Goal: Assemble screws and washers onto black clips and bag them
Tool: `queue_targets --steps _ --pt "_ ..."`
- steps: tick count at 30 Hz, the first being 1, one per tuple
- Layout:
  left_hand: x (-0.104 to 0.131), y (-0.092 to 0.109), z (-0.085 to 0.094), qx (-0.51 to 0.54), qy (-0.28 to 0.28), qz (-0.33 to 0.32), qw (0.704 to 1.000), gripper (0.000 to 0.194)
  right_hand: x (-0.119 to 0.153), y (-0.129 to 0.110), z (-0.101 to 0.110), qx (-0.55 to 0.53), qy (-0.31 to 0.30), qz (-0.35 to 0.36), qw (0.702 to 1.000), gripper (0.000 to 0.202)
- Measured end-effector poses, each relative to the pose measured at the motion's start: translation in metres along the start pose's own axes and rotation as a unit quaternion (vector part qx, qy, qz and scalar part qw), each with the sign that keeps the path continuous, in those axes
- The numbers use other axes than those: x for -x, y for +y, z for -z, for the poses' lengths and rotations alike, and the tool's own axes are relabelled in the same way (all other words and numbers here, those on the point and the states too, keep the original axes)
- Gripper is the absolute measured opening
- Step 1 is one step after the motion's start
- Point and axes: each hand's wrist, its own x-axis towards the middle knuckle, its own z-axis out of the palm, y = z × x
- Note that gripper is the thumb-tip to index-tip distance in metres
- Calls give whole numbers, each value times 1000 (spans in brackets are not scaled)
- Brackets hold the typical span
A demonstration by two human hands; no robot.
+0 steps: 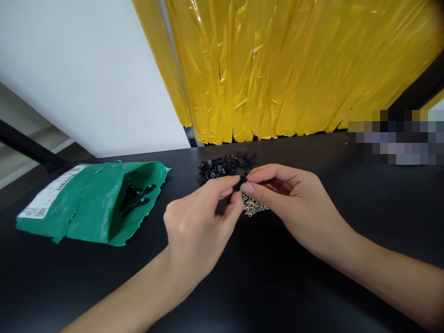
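Between the fingertips of both hands is a small black part (pixel 242 183), mostly covered by the fingers. My left hand (pixel 199 219) pinches it from the left, thumb and forefinger closed. From the right, my right hand (pixel 294 194) grips it with thumb and forefinger; whether a second tiny piece is in that pinch is hidden. Just beyond the hands lies a heap of small black parts (pixel 222 166). Below the fingertips, partly behind my right hand, is a pile of small silvery nuts or ring-shaped pieces (pixel 255 206).
An open green plastic mailer bag (pixel 93 208) with a white label lies at the left, black parts inside. Everything rests on a black tabletop (pixel 222 286). Behind it hang yellow plastic strips (pixel 277 69) and a white panel (pixel 93 74). The far right is pixelated.
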Motion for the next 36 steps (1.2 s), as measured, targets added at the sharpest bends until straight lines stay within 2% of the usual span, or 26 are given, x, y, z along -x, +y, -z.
queue_targets --steps 6,8,10,13,16,19,21,26,28,32,36 --pt "1 2 1 7 8 26 1000 19 1 -1 -1 -6 -2 4 1000 14" --pt "1 2 1 15 14 29 999 19 3 0 -1 20 -12 45 999 8" --pt "1 4 1 31 23 35 999 21 5 1 -1 76 -3 115 990 3" --pt "1 6 -1 47 35 49 997 22 8 2 -3 147 27 194 970 9" --pt "1 7 -1 43 45 55 997 22 9 4 -5 118 40 173 977 4" --pt "1 7 -1 35 44 55 997 24 9 6 -7 53 30 122 991 8" --pt "2 7 -1 31 38 53 997 23 9 7 -7 41 23 115 992 5" --pt "3 10 0 31 37 62 997 19 11 8 -6 108 34 206 972 8" --pt "4 11 1 24 32 79 996 17 11 8 -6 129 40 213 968 6" --pt "4 11 0 20 33 89 995 20 9 9 -6 75 50 161 983 11" --pt "2 12 -1 21 44 67 997 21 9 9 -7 12 36 126 991 0"
